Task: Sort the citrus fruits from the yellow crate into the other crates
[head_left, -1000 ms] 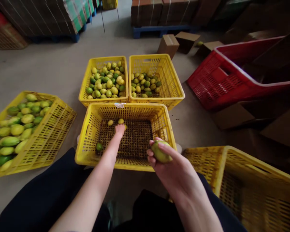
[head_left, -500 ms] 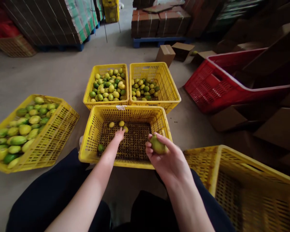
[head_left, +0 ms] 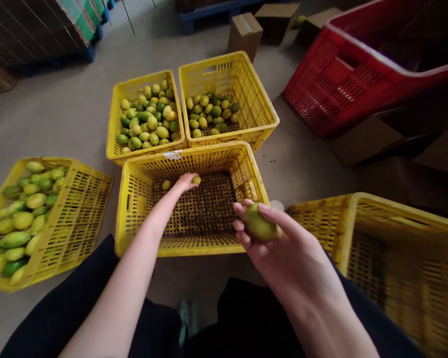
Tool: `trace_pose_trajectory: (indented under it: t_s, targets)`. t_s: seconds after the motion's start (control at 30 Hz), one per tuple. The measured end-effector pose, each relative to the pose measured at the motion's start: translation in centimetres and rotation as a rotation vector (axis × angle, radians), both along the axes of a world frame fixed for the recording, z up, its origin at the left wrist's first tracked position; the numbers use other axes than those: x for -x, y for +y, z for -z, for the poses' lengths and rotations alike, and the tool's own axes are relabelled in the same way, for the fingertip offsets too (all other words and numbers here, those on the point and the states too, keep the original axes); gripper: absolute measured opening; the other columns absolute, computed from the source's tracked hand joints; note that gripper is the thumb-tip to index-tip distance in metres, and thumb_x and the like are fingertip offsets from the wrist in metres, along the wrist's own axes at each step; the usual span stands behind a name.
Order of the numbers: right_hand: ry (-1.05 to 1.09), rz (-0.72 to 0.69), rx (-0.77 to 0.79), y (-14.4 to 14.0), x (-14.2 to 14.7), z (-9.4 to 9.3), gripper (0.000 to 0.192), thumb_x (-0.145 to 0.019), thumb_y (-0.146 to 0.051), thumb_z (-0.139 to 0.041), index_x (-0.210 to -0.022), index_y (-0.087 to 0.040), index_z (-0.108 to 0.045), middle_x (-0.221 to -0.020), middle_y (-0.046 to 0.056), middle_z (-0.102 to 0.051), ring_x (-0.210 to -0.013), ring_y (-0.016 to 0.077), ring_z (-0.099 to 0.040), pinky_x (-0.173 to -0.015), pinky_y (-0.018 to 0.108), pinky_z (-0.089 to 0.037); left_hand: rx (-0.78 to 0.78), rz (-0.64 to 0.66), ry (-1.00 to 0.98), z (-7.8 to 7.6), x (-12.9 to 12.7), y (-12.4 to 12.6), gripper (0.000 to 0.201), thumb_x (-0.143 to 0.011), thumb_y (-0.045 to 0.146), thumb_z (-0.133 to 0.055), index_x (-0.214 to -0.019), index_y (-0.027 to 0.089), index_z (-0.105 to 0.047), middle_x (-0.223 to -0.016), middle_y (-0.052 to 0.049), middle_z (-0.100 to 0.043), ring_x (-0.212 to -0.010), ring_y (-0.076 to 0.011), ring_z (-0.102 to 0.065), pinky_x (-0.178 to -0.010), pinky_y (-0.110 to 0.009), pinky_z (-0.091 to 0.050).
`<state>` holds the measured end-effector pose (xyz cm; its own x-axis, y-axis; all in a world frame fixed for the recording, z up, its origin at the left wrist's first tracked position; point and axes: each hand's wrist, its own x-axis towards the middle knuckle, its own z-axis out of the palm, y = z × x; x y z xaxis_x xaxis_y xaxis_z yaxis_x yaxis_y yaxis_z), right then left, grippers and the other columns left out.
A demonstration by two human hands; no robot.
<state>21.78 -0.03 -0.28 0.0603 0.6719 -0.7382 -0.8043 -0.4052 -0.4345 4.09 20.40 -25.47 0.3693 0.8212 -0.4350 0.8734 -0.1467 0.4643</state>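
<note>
Hands: left hand (head_left: pixel 186 182) and right hand (head_left: pixel 285 248) are working apart.
Front crate (head_left: pixel 209 248): is standing around the left hand.
Larger fruit (head_left: pixel 259 223): is sitting clasped in the right hand, long axis slanting palmward.
Smaller fruit (head_left: pixel 196 180): is showing just right of the left, nearer hand; any grip is unclear.

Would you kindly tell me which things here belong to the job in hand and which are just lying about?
Apparently involved: left hand; right hand, holding greenish fruit; front yellow crate; yellow fruit inside.
Apparently lying about: red crate; cardboard box; blue pallets.
</note>
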Motion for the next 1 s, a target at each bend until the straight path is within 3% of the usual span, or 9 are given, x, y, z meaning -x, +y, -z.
trace_pose_trajectory:
  t_s: [0.07, 0.13, 0.2, 0.3, 0.4, 0.5, 0.63, 0.8, 1.0]
  targets:
    - [0.002, 0.001, -0.030, -0.3, -0.5, -0.9, 0.018, -0.064, -0.030, -0.077, -0.076, -0.020, -0.071, -0.094, 0.008, -0.073, -0.065, 0.0167, -0.062, -0.052, 0.028, -0.054, -0.034, -0.049, -0.120, -3.7, 0.5, 1.0, 0.052, -0.086, 0.025, -0.066, -0.135, 0.015, -0.050, -0.128, -0.013, -0.062, -0.115, -0.0223, -0.059, -0.100, -0.036, -0.047]
    - [-0.020, 0.015, -0.114, -0.5, -1.1, -1.8, 0.019, -0.067, -0.037, -0.074, -0.073, -0.020, -0.068, -0.095, 0.009, -0.073, -0.062, 0.0160, -0.060, -0.050, 0.028, -0.053, -0.046, -0.119, -0.274, -8.3, 1.7, 1.4, 0.052, -0.091, 0.030, -0.058, -0.138, 0.013, -0.044, -0.125, -0.013, -0.063, -0.102, -0.0186, -0.064, -0.090, -0.034, -0.052]
    - [-0.049, 0.030, -0.237, -0.7, -1.4, -2.5, 0.024, -0.068, -0.043, -0.072, -0.071, -0.021, -0.066, -0.093, 0.008, -0.072, -0.061, 0.0155, -0.059, -0.050, 0.028, -0.051, 0.050, -0.276, -0.700, -13.6, 3.0, 0.5, 0.052, -0.087, 0.036, -0.065, -0.131, 0.014, -0.049, -0.114, -0.011, -0.067, -0.090, -0.0166, -0.066, -0.082, -0.033, -0.055]
    - [-0.050, 0.039, -0.396, -0.8, -1.3, -3.3, 0.027, -0.068, -0.048, -0.070, -0.073, -0.022, -0.065, -0.081, 0.006, -0.069, -0.061, 0.0155, -0.057, -0.048, 0.027, -0.048, 0.140, -0.398, -1.091, -20.7, 4.7, -3.2, 0.065, -0.073, 0.045, -0.079, -0.126, 0.019, -0.050, -0.106, -0.006, -0.069, -0.084, -0.0141, -0.066, -0.079, -0.033, -0.057]
    - [-0.044, -0.011, -0.514, -0.6, -0.4, -3.8, 0.025, -0.068, -0.046, -0.070, -0.070, -0.021, -0.062, -0.068, 0.002, -0.063, -0.054, 0.0123, -0.052, -0.042, 0.023, -0.038, 0.164, -0.497, -1.270, -25.0, 5.2, -8.5, 0.060, -0.071, 0.050, -0.078, -0.116, 0.017, -0.055, -0.106, -0.007, -0.068, -0.088, -0.0152, -0.066, -0.085, -0.034, -0.057]
    - [-0.154, -0.152, -0.568, -0.4, 0.9, -3.6, 0.027, -0.066, -0.044, -0.072, -0.064, -0.020, -0.060, -0.063, 0.000, -0.062, -0.046, 0.0081, -0.044, -0.039, 0.022, -0.029, 0.245, -0.596, -1.421, -26.2, 5.0, -13.4, 0.058, -0.069, 0.057, -0.077, -0.107, 0.017, -0.060, -0.102, -0.008, -0.068, -0.088, -0.0170, -0.068, -0.086, -0.033, -0.058]
    - [-0.335, -0.314, -0.630, -0.4, 2.4, -2.2, 0.035, -0.064, -0.048, -0.076, -0.076, -0.017, -0.068, -0.066, 0.001, -0.064, -0.050, 0.0088, -0.048, -0.040, 0.020, -0.029, 0.251, -0.605, -1.509, -25.4, 4.6, -17.3, 0.059, -0.060, 0.051, -0.086, -0.103, 0.018, -0.061, -0.099, -0.005, -0.067, -0.086, -0.0165, -0.068, -0.084, -0.033, -0.058]
    - [-0.521, -0.350, -0.745, -1.0, 3.9, -1.0, 0.041, -0.060, -0.034, -0.084, -0.095, -0.021, -0.069, -0.078, -0.002, -0.067, -0.065, 0.0118, -0.059, -0.058, 0.024, -0.048, 0.062, -0.647, -1.485, -24.3, 4.3, -18.7, 0.064, -0.050, 0.036, -0.092, -0.106, 0.021, -0.063, -0.109, -0.003, -0.064, -0.091, -0.0156, -0.065, -0.085, -0.031, -0.055]
    - [-0.599, -0.251, -0.839, -1.3, 4.3, -1.6, 0.043, -0.058, -0.023, -0.087, -0.098, -0.025, -0.071, -0.093, 0.000, -0.071, -0.084, 0.0153, -0.063, -0.080, 0.028, -0.050, -0.105, -0.504, -1.362, -25.3, 4.4, -19.7, 0.057, -0.058, 0.033, -0.089, -0.109, 0.022, -0.065, -0.110, -0.005, -0.065, -0.095, -0.0175, -0.063, -0.086, -0.030, -0.052]
